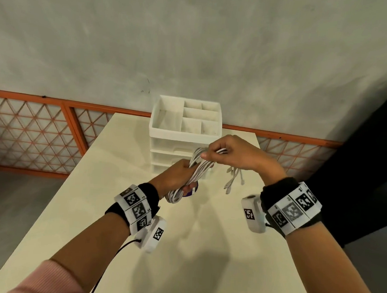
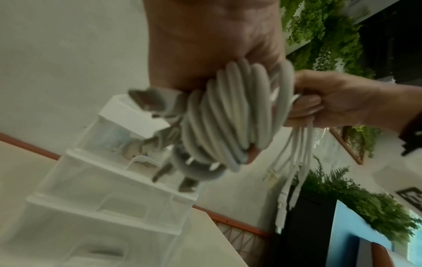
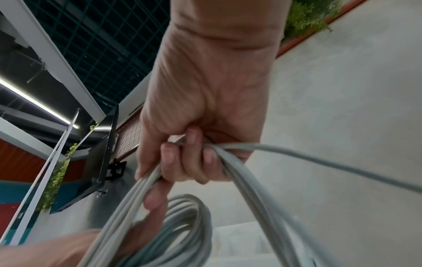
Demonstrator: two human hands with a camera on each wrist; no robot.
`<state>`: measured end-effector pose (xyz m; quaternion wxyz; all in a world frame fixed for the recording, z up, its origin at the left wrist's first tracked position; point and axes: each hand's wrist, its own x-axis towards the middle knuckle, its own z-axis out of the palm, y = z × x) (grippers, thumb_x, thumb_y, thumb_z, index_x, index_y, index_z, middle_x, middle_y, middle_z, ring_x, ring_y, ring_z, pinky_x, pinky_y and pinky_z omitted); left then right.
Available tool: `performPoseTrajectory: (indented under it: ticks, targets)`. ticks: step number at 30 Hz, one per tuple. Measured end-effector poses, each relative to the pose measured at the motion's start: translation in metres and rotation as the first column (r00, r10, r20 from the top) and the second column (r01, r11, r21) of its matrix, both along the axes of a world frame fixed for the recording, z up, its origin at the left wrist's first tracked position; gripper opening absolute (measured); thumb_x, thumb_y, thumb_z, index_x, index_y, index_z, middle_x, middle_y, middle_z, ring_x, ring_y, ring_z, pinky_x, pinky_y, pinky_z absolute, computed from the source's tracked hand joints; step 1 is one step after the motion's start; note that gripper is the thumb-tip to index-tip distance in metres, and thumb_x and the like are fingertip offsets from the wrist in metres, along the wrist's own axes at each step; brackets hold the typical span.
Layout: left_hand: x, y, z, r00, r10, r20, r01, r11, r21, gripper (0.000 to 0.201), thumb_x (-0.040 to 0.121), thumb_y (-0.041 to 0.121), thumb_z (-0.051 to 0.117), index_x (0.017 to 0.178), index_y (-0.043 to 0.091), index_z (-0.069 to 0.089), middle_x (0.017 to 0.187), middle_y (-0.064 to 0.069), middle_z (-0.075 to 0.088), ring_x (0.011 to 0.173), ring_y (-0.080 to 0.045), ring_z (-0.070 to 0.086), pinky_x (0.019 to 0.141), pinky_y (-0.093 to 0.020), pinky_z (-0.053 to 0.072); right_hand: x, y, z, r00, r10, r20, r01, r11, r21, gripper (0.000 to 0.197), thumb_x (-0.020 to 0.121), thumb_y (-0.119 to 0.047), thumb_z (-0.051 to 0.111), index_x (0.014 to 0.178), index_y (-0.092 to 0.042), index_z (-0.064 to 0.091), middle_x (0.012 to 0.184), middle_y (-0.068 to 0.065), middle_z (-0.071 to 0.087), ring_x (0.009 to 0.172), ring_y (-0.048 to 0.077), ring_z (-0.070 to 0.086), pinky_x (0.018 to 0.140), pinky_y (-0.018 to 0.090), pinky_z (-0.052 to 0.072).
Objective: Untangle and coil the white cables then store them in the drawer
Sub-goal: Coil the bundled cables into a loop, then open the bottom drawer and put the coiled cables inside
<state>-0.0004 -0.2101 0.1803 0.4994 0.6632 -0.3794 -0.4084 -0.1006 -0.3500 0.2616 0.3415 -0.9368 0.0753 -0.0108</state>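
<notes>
A bundle of white cables (image 1: 199,169) hangs in the air above the table, held between both hands. My left hand (image 1: 177,174) grips the coiled part (image 2: 228,117), its fingers wrapped round the loops. My right hand (image 1: 224,152) grips several strands (image 3: 230,162) higher up, in front of the drawer unit. Loose ends with connectors (image 1: 233,178) dangle below the right hand, also seen as cable ends (image 2: 287,189). The coil's loops (image 3: 180,225) show below the right hand. The white drawer unit (image 1: 185,136) stands at the table's far edge, drawers (image 2: 109,204) pushed in.
The cream table (image 1: 181,247) stretches toward me. A small purple-and-white object (image 1: 192,190) lies on it under the cables. An orange mesh fence (image 1: 41,134) and grey wall run behind. A dark cabinet (image 1: 368,168) stands to the right.
</notes>
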Motion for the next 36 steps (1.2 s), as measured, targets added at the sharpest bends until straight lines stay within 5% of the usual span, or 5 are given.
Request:
performPoseTrajectory:
  ticks: [6, 14, 24, 30, 36]
  targets:
    - [-0.010, -0.002, 0.008, 0.975, -0.047, -0.218, 0.053, 0.998, 0.022, 0.091, 0.069, 0.087, -0.003, 0.071, 0.009, 0.044, 0.047, -0.003, 0.042, 0.039, -0.015, 0.030, 0.046, -0.024, 0.031, 0.009, -0.002, 0.001, 0.994, -0.067, 0.082, 0.054, 0.987, 0.149, 0.026, 0.085, -0.034, 0.067, 0.062, -0.020, 0.066, 0.048, -0.010, 0.052, 0.048, 0.003, 0.044, 0.051, 0.011, 0.033]
    - [-0.017, 0.001, 0.005, 0.998, -0.061, 0.027, 0.058, 0.994, 0.095, 0.047, 0.085, 0.054, 0.056, 0.061, 0.017, 0.039, 0.051, -0.001, 0.036, 0.042, -0.015, 0.031, 0.047, -0.025, 0.032, 0.021, 0.006, -0.006, 0.988, -0.143, 0.052, 0.132, 0.975, 0.181, 0.025, 0.082, -0.027, 0.072, 0.070, -0.012, 0.056, 0.055, 0.001, 0.053, 0.040, 0.003, 0.047, 0.049, 0.016, 0.039]
    - [-0.004, 0.009, 0.015, 0.993, -0.087, 0.080, 0.076, 0.989, 0.130, 0.034, 0.096, 0.030, 0.043, 0.070, 0.008, 0.044, 0.040, 0.006, 0.043, 0.037, -0.013, 0.034, 0.045, -0.023, 0.032, 0.004, -0.024, -0.006, 0.998, -0.009, -0.065, 0.024, 0.974, 0.224, 0.033, 0.084, -0.034, 0.067, 0.080, -0.005, 0.052, 0.065, 0.009, 0.066, 0.055, 0.017, 0.055, 0.056, 0.025, 0.043]
    - [0.014, 0.020, 0.009, 0.990, -0.052, 0.128, 0.030, 0.985, 0.171, 0.035, 0.095, 0.031, 0.042, 0.067, 0.010, 0.043, 0.049, -0.005, 0.039, 0.040, -0.015, 0.033, 0.043, -0.021, 0.033, -0.007, -0.048, -0.024, 0.978, -0.206, -0.011, 0.207, 0.978, 0.042, 0.049, 0.085, -0.043, 0.062, 0.069, 0.001, 0.047, 0.077, 0.000, 0.041, 0.065, 0.007, 0.042, 0.065, 0.020, 0.032]
    - [0.026, 0.029, 0.004, 0.995, -0.012, 0.104, -0.008, 0.982, 0.187, 0.034, 0.096, 0.034, 0.043, 0.072, 0.010, 0.047, 0.052, -0.004, 0.040, 0.040, -0.013, 0.034, 0.042, -0.022, 0.032, -0.016, -0.067, -0.049, 0.968, -0.184, -0.173, 0.193, 0.981, 0.037, 0.026, 0.093, -0.035, 0.054, 0.076, -0.017, 0.061, 0.074, 0.000, 0.067, 0.070, 0.003, 0.063, 0.080, 0.026, 0.046]
